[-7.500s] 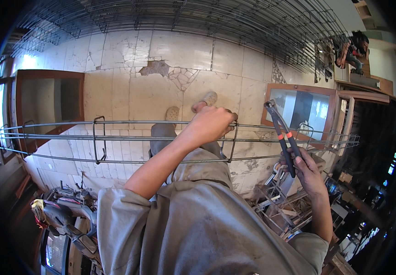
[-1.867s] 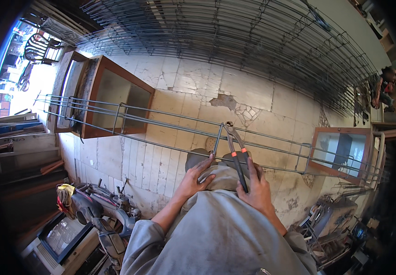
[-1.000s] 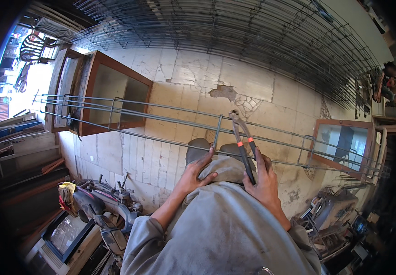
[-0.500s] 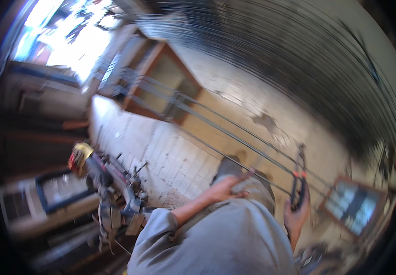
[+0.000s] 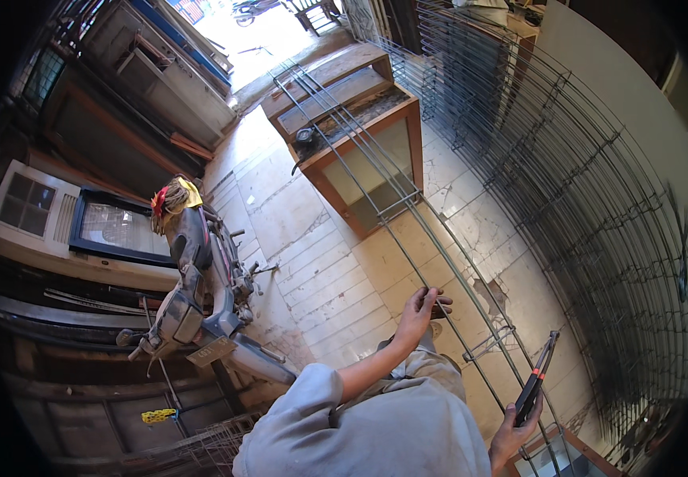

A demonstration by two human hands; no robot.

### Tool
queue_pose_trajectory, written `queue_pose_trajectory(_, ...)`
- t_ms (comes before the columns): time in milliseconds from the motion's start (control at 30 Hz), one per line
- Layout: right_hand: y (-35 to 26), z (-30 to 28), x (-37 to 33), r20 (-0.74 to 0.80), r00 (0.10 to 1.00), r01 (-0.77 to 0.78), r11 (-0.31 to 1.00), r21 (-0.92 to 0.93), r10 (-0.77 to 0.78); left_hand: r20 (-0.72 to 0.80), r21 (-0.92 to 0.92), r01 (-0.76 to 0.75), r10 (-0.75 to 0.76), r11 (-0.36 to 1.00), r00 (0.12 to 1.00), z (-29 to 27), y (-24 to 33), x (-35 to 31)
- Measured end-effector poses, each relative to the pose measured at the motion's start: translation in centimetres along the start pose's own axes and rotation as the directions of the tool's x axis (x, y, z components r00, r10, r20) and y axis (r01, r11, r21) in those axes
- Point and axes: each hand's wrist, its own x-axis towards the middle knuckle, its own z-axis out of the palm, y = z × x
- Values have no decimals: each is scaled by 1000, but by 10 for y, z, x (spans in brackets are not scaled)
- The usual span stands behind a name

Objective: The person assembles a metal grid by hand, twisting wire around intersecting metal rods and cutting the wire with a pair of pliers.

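A long, narrow cage of steel rods runs from the upper middle to the lower right, with short cross ties joining its bars. My left hand is at the cage's left rod, its fingers closed around it. Gripped in my right hand is a pair of pincers with dark handles and red-orange bands. The pincers' head points up and away, beside the cage's right side. Part of the right palm is hidden behind the handles.
The cage's far part rests on a wooden cabinet with a glazed panel, where a small black round object sits. A glazed wooden frame is below the near end. Motorbike on the left; stacked steel mesh on the right.
My view has swung, and the cage now runs more steeply away from me. My left hand has gone from spread fingers near my lap to the left rod. The pincers stay in my right hand.
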Motion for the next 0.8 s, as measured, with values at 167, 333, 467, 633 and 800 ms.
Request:
queue_pose_trajectory(167,5,1,-5,43,999,-17,1000,-8,18,24,142,42,-45,989,999,1,5,-4)
queue_pose_trajectory(333,17,2,-15,8,1000,25,1000,13,-25,34,133,41,-46,990,998,-6,-1,-5)
queue_pose_trajectory(467,10,4,-25,-50,999,-9,996,88,13,-156,279,-102,150,955,976,-2,-8,-6)
queue_pose_trajectory(633,35,0,-38,-175,963,105,882,-460,-206,29,608,-517,634,602,773,-6,7,-16)
queue_pose_trajectory(800,54,10,-57,-211,967,34,893,-449,-142,803,538,-831,212,141,557,57,48,-17)
